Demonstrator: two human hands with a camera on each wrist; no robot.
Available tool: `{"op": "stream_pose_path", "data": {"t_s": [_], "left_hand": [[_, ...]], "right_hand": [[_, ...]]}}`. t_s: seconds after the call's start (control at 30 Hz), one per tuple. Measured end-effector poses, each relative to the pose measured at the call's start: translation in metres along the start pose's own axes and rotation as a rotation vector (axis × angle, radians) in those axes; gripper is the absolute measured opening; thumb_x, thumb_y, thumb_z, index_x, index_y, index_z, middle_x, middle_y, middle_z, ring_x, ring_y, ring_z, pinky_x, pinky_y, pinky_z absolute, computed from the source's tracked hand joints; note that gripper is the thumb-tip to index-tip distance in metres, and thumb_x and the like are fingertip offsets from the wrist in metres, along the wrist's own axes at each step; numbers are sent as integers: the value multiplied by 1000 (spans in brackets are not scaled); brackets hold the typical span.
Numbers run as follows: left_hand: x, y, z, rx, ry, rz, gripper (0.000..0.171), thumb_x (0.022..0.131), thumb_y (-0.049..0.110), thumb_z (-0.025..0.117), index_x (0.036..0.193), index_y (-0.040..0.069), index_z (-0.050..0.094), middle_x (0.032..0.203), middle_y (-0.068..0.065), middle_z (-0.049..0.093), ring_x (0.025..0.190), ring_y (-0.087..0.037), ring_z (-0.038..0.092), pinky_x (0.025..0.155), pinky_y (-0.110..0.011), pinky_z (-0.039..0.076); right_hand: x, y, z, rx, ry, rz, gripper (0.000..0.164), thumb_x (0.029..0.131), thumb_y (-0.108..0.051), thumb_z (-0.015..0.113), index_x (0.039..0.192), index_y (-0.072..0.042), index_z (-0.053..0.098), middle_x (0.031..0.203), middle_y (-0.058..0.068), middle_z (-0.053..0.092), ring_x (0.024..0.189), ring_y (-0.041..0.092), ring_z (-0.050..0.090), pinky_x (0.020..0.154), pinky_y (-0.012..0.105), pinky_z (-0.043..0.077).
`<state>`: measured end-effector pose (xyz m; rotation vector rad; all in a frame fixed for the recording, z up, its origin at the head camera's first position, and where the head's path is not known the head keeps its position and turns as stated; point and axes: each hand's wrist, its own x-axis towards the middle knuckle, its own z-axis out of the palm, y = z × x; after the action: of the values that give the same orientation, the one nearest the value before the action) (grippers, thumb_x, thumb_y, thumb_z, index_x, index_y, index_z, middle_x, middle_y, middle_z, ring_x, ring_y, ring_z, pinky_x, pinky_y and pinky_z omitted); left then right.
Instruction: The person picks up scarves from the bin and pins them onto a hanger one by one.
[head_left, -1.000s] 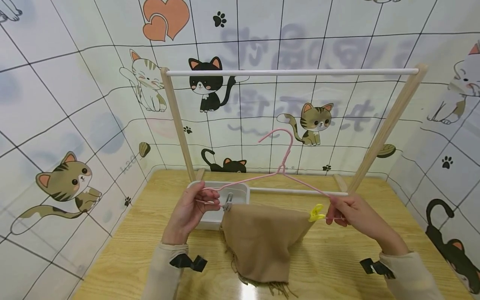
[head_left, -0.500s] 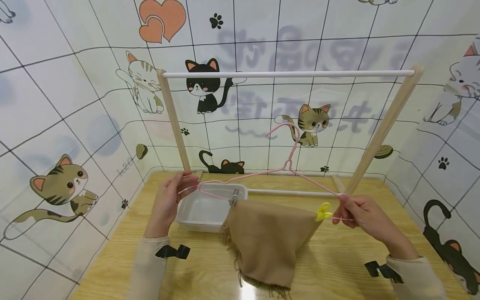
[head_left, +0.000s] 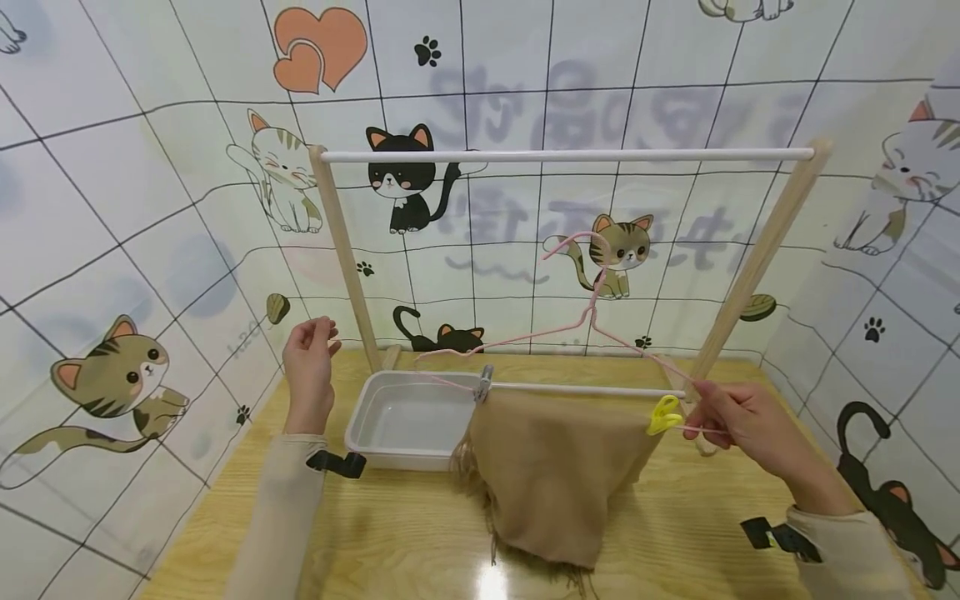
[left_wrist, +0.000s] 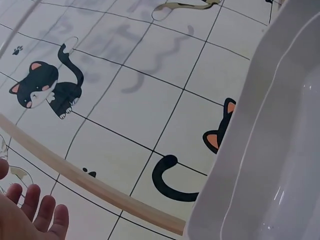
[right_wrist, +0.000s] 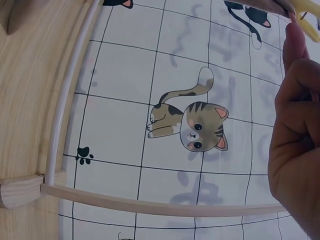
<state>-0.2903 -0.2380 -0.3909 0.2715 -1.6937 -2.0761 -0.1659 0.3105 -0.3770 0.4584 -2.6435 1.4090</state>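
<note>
In the head view a pink wire hanger point(head_left: 590, 317) is held up, its hook toward the back. A tan fringed cloth point(head_left: 551, 479) hangs from its lower wire, fixed by a silvery clip point(head_left: 483, 385) on the left and a yellow clip point(head_left: 664, 415) on the right. My right hand point(head_left: 750, 425) pinches the hanger's right end between thumb and fingers. My left hand point(head_left: 309, 375) is raised apart from the hanger, left of its free end, holding nothing. The left wrist view catches its loosely bent fingers point(left_wrist: 44, 212).
A white plastic tub point(head_left: 397, 458) stands on the wooden table point(head_left: 420, 533), behind and left of the cloth. At the back is a drying rack with a white top bar point(head_left: 570, 156) and wooden posts point(head_left: 345, 258). A cat-print sheet point(head_left: 510, 108) surrounds the table.
My left hand has let go of the hanger's left end and drawn away to the left and up. Held by the right hand, the hanger and cloth have shifted slightly right.
</note>
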Motion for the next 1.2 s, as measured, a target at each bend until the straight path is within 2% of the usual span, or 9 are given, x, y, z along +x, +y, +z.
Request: {"op": "stream_pose_path", "data": {"t_s": [0.13, 0.23, 0.37, 0.5, 0.63, 0.83, 1.03, 1.2], "left_hand": [[12, -4, 3, 15, -5, 2, 21, 104, 31, 60, 117, 15, 61, 109, 8, 66, 110, -11, 60, 100, -32, 49], [19, -9, 4, 42, -15, -8, 33, 105, 33, 59, 128, 10, 60, 114, 10, 65, 117, -13, 57, 104, -35, 47], [26, -15, 5, 86, -57, -29, 48, 106, 37, 54, 144, 7, 54, 135, 0, 60, 133, -19, 51, 112, -39, 43], [32, -21, 6, 65, -126, -52, 54, 108, 39, 49, 150, 5, 49, 154, -10, 49, 145, -24, 44, 118, -45, 37], [33, -24, 7, 36, -178, -74, 57, 109, 44, 44, 151, 6, 48, 158, -12, 46, 147, -24, 42, 120, -48, 33], [34, -27, 8, 69, -230, -69, 64, 108, 55, 37, 154, 10, 46, 161, -8, 42, 149, -25, 39, 121, -47, 33], [33, -28, 8, 75, -273, -50, 65, 109, 54, 34, 155, 10, 43, 163, -9, 39, 150, -27, 37, 122, -50, 30], [33, -28, 9, 61, -281, -47, 60, 110, 48, 39, 154, 8, 44, 162, -9, 40, 149, -27, 38, 122, -51, 31]], "right_hand": [[0, 0, -5, -38, 49, 35, 56, 114, -23, 37, 74, -3, 71, 65, -1, 68, 48, 14, 46, 41, 31, 38], [1, -1, -8, -52, 76, 61, 57, 113, -27, 38, 74, -2, 71, 65, 0, 68, 48, 14, 47, 42, 30, 39], [3, -3, -12, -76, 97, 88, 58, 113, -32, 40, 73, -1, 70, 65, 0, 67, 48, 15, 49, 44, 30, 41], [5, -3, -15, -84, 119, 93, 59, 112, -34, 40, 74, -1, 71, 63, 0, 65, 49, 16, 50, 44, 31, 40], [8, -4, -17, -80, 141, 98, 60, 112, -37, 40, 73, -1, 67, 60, 0, 58, 49, 17, 49, 44, 32, 39], [14, -6, -22, -47, 169, 73, 58, 112, -37, 39, 71, 1, 55, 62, 1, 48, 49, 17, 49, 45, 32, 42], [19, -7, -25, -40, 180, 83, 60, 111, -39, 39, 68, 2, 47, 65, 0, 46, 52, 16, 50, 48, 31, 44], [23, -8, -29, -33, 186, 102, 61, 111, -41, 40, 70, 3, 50, 64, 0, 47, 53, 14, 52, 51, 27, 49]]}}
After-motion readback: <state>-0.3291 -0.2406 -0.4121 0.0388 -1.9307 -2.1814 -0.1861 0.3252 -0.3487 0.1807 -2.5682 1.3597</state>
